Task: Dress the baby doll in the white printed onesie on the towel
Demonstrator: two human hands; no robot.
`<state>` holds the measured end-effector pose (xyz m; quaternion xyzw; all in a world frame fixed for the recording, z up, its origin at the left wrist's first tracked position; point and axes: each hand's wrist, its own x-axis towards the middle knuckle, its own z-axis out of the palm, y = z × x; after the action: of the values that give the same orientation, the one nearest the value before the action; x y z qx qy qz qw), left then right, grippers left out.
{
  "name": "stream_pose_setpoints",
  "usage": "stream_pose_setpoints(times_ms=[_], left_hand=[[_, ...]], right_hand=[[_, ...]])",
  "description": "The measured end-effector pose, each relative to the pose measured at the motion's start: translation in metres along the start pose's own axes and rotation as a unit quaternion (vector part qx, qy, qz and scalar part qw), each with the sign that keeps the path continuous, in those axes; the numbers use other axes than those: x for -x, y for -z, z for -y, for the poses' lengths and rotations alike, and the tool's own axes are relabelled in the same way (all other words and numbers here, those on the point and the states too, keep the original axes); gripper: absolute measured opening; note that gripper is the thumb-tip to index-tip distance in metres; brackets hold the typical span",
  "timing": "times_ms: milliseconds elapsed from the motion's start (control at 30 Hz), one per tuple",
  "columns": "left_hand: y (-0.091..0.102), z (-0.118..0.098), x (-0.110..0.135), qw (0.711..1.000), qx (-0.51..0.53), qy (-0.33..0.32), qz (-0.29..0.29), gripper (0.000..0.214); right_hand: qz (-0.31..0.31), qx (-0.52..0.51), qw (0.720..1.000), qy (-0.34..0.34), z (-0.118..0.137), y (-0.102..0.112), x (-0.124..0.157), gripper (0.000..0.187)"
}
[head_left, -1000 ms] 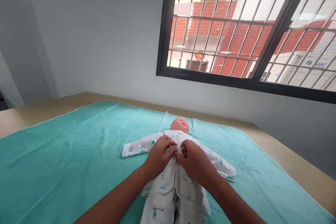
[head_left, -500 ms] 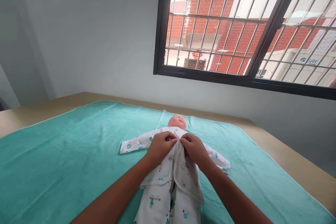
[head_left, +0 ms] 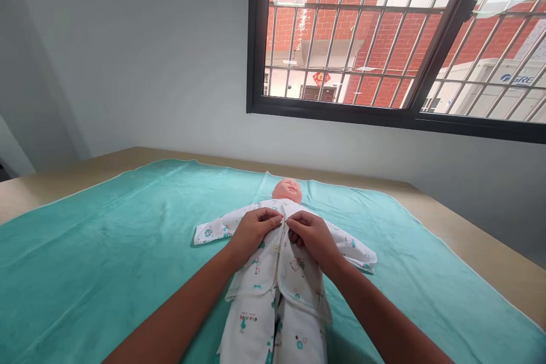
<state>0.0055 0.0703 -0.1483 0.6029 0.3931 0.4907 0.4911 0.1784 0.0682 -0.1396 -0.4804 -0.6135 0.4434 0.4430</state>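
Note:
A baby doll (head_left: 288,190) lies on its back, head toward the wall, in a white printed jacket (head_left: 256,280) and matching trousers (head_left: 301,341). My left hand (head_left: 258,233) pinches the jacket's left front edge near the upper chest. Close beside it, my right hand (head_left: 313,236) pinches the opposite edge, thumb and forefinger together. The fingertips of both hands nearly meet at the front opening. Whatever fastener lies between them is too small to make out. Below the hands, the jacket fronts part toward the hem. Both sleeves spread out sideways.
A turquoise blanket (head_left: 128,250) covers most of the light wooden table (head_left: 464,213) under the doll. Behind the table stands a grey wall (head_left: 170,68) with a dark-framed, barred window (head_left: 333,111) at the upper right.
The view has tilted slightly downward. My hands stay at the jacket's front opening, with the fingertips shifted slightly and the right fingers closer to the left.

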Motion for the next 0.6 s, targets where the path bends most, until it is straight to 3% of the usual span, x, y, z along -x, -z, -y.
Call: stream_pose_setpoints(times_ms=[433,600], left_hand=[[-0.005,0.002,0.000,0.996,-0.081,-0.025,-0.031,0.019],[-0.008,-0.001,0.003,0.994,-0.106,-0.029,-0.027,0.021]], right_hand=[[0.090,-0.059,0.994,-0.019,0.005,0.010,-0.003,0.020],[0.083,0.003,0.996,-0.028,0.000,0.009,-0.005,0.013]])
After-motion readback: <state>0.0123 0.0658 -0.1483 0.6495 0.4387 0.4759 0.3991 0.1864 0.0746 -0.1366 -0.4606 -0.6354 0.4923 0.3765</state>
